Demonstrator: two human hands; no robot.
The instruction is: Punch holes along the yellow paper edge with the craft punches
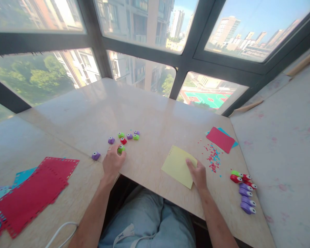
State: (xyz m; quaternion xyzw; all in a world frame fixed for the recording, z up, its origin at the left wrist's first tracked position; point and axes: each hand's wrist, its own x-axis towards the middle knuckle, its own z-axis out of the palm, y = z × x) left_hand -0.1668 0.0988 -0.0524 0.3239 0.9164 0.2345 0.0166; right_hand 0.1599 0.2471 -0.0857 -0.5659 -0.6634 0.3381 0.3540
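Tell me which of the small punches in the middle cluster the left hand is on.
The green punch under the left hand's fingertips, nearest the table edge; the other cluster punches lie untouched farther back.

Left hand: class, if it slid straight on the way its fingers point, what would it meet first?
Probably the red punch, just beyond the green punch that the left hand already has in its grip; depth is hard to judge here.

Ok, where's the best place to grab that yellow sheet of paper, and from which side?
Probably the yellow sheet by its near right corner, from the right: the right hand already rests there, and that corner sits close to the table edge.
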